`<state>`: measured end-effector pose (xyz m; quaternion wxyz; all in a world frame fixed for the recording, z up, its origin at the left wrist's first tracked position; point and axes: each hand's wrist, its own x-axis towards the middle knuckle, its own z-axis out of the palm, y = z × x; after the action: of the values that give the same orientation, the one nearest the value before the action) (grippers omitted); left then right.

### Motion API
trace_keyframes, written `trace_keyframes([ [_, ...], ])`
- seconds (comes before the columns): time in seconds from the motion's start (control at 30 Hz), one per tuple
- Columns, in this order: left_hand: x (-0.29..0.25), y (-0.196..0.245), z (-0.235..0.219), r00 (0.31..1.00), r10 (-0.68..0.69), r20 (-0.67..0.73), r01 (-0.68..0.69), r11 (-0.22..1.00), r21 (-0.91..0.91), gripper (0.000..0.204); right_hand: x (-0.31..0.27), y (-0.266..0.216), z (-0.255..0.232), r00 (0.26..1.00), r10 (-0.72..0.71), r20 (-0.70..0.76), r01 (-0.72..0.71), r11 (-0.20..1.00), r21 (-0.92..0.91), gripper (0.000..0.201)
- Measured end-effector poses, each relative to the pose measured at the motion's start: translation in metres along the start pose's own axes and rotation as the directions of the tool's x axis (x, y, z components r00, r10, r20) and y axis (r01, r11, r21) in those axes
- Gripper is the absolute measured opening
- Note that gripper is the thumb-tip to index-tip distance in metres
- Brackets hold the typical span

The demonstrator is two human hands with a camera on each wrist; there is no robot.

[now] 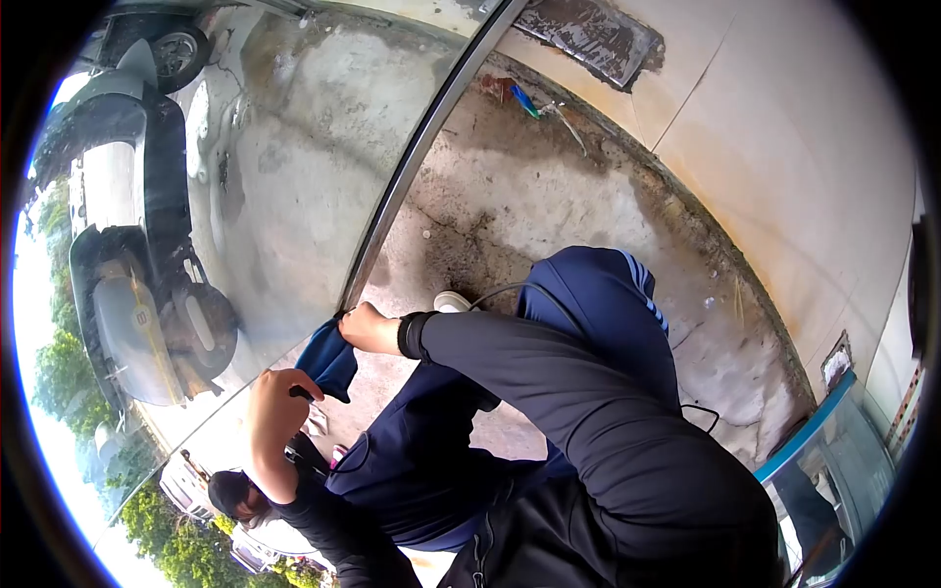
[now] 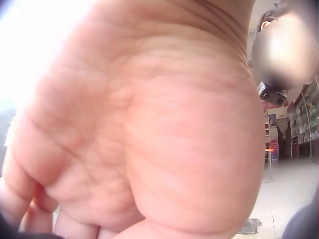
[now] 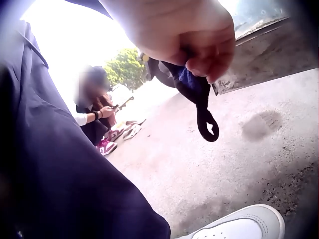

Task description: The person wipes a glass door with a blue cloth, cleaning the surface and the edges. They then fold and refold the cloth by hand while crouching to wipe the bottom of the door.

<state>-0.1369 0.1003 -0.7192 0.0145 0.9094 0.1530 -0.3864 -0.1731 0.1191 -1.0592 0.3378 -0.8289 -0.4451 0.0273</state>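
My right hand point(image 1: 371, 328) grips a dark blue cloth point(image 1: 328, 361) close to the lower corner of a glass door point(image 1: 284, 167). In the right wrist view the fingers point(image 3: 209, 62) of that hand are curled round the cloth, and its black loop point(image 3: 208, 125) hangs below. My left hand point(image 1: 279, 400) is beside the cloth, bent at the fingers, with a small dark patch under the fingertips. The left wrist view is mostly filled by the bare palm point(image 2: 124, 129); the fingertips are hidden, so I cannot tell whether they pinch anything.
The door's metal edge point(image 1: 421, 147) runs beside my right hand. A scooter point(image 1: 147, 265) shows through the glass. Another person point(image 3: 94, 104) crouches nearby. On the concrete floor point(image 1: 490, 186) lies a small blue and green item point(image 1: 525, 101). My legs point(image 1: 598, 294) are bent close behind the cloth.
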Motion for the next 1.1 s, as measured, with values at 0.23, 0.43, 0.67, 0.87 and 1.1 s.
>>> trace_keyframes([
  [0.23, -0.006, -0.001, 0.000, 0.998, 0.038, -0.051, -0.037, 0.999, 0.019, 0.036, 0.015, 0.006, -0.035, 0.973, 0.043, 0.228, -0.075, 0.989, 0.131, 0.017],
  [0.43, -0.004, 0.019, -0.017, 0.959, 0.172, -0.225, -0.166, 0.985, 0.045, 0.028, 0.009, 0.049, -0.081, 0.978, 0.043, 0.206, -0.078, 0.984, 0.162, 0.016],
  [0.67, 0.010, 0.060, -0.053, 0.616, 0.471, -0.631, -0.427, 0.873, 0.234, 0.011, 0.015, 0.147, -0.241, 0.916, 0.325, 0.235, -0.358, 0.926, 0.117, 0.024],
  [0.87, -0.007, 0.084, -0.070, -0.024, 0.650, -0.759, -0.412, 0.686, 0.600, 0.017, -0.021, 0.180, -0.417, 0.631, 0.585, -0.509, -0.350, 0.801, 0.486, 0.023],
  [1.1, 0.018, 0.066, -0.058, 0.046, 0.639, -0.768, -0.249, 0.752, 0.610, 0.028, -0.004, 0.180, -0.438, 0.475, 0.243, -0.846, -0.046, 0.967, 0.252, 0.042],
])
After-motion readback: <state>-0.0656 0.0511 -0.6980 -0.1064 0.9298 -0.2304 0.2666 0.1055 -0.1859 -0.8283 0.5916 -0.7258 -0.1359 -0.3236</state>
